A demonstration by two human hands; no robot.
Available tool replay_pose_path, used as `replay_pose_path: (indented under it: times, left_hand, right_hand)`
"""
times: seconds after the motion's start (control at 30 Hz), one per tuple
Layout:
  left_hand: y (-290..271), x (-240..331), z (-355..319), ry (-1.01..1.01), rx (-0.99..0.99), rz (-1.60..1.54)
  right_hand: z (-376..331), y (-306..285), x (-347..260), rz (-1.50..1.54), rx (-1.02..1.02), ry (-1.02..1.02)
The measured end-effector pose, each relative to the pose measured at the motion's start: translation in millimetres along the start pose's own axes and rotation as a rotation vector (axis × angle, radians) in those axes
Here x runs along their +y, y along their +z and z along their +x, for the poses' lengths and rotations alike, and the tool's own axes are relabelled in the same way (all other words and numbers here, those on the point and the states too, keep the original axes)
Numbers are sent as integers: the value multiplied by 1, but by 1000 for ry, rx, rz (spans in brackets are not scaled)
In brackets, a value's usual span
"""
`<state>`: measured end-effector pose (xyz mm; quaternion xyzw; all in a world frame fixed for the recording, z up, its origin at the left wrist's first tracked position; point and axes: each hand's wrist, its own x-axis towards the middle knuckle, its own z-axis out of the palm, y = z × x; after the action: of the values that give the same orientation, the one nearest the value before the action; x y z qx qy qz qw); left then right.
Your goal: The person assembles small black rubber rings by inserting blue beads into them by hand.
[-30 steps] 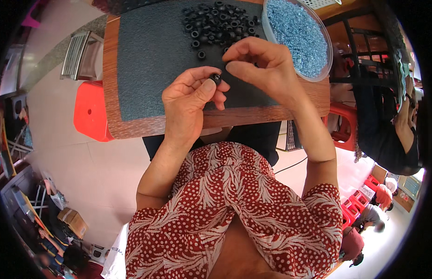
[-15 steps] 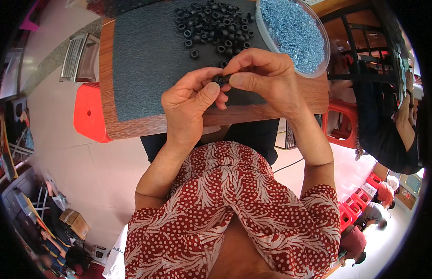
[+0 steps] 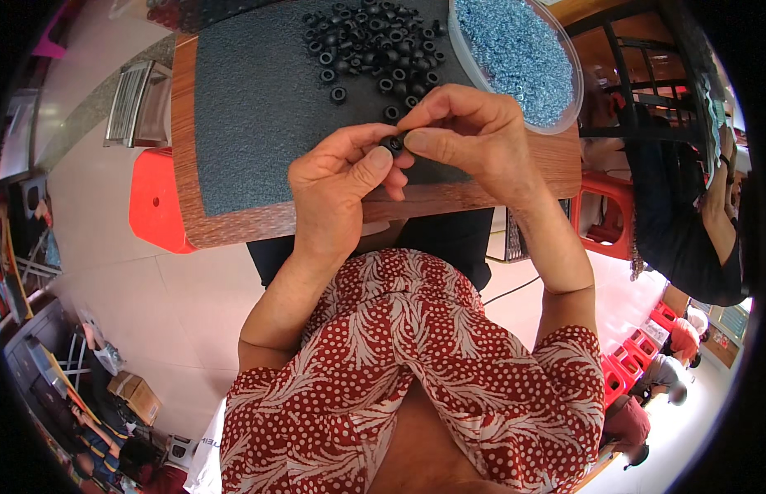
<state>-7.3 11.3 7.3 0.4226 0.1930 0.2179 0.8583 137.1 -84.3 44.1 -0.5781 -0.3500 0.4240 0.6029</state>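
My left hand (image 3: 329, 177) is closed in a pinch, thumb and forefinger holding a small round black plastic piece (image 3: 391, 144) with a recessed face. Against the right side of that piece, the thumb and fingertips of my right hand (image 3: 482, 140) are pressed together. Whatever sits between the right fingertips is hidden. Both hands are raised over the near edge of the table. Beyond them lies a loose heap of similar black hollow pieces (image 3: 371, 41), several of them strayed toward my hands.
A dark textured mat (image 3: 243, 107) covers the wooden table (image 3: 482, 198). At the far right stands a clear round tub (image 3: 577, 95) of small blue translucent bits. Red stools (image 3: 156, 202) flank the table. A person in dark clothing (image 3: 675, 214) is at the right.
A dark bit that showed at my right fingertips is now hardly visible beside the black piece. Both hands stay nearly in place, and the view has shifted slightly.
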Motion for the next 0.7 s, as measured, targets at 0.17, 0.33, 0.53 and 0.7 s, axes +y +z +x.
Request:
replay_pose_path:
  times: [0.17,0.33,0.53,0.7]
  left_hand:
    - [3,-2,-4,66,57,158]
    - [4,-5,-5,85,85,198]
    - [5,-8,-5,94,74,209]
    - [10,-12,-4,81,84,200]
  right_hand:
    - [-1,0,3,-11,-2,-1]
    - [-4,5,1,-433,46,-227]
    - [-8,5,9,-470,87,-324]
    - [-14,7,17,-483,168,-374]
